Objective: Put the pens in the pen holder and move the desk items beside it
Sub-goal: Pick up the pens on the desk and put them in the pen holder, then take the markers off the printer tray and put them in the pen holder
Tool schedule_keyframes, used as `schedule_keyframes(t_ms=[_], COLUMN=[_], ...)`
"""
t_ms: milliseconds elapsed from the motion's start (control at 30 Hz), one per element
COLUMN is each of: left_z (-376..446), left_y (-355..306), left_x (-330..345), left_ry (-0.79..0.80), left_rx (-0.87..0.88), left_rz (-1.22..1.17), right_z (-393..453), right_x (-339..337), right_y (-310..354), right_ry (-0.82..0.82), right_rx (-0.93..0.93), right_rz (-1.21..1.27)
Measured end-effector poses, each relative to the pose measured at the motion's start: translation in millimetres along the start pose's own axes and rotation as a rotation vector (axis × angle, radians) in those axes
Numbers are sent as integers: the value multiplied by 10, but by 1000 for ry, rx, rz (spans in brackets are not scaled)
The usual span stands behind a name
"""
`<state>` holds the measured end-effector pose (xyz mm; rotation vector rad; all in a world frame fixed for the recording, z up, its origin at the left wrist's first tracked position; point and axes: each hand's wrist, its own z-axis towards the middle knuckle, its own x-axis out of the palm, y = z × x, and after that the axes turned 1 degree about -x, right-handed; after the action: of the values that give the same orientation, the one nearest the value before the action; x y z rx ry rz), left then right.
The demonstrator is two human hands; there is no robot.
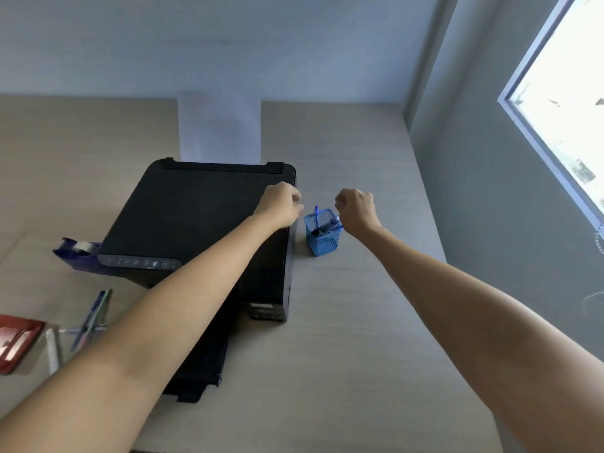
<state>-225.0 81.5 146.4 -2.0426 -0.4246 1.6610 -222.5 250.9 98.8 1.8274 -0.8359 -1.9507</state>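
A blue mesh pen holder (pixel 323 238) stands on the desk just right of the printer, with a blue pen (pixel 316 214) and a darker one upright inside it. My left hand (pixel 281 207) hovers at the holder's left, above the printer's right edge, fingers curled shut with nothing visible in them. My right hand (pixel 358 210) hangs over the holder's right rim, also curled, seemingly without anything in it. Several loose pens (pixel 91 317) lie crossed on the desk at the near left. A blue tape dispenser (pixel 76 253) sits left of the printer.
A black printer (pixel 199 223) with paper (pixel 219 125) in its rear tray fills the desk's middle. A red case (pixel 16 341) and a white tube (pixel 53 349) lie at the left edge. The wall and a window close off the right side.
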Motion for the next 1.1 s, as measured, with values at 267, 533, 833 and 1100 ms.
schedule_keyframes(t_ms=[267,533,833,1100], left_z=[-950,-1784,-1759,-1669], left_y=[849,2304,3263,3480], left_x=[-824,-807,4,69], left_ry=[-91,189,125,141], left_rx=[-58,-218,-213,-181], left_rz=[-147,143,177,159], right_z=[-498,-1569,-2089,-2150], right_x=[299,1162,2180,2458], right_y=[1003,1652,1310,1272], right_ry=[45,289,604,481], right_rx=[-200,-473,-349,-450], right_rz=[131,161,-318,-559])
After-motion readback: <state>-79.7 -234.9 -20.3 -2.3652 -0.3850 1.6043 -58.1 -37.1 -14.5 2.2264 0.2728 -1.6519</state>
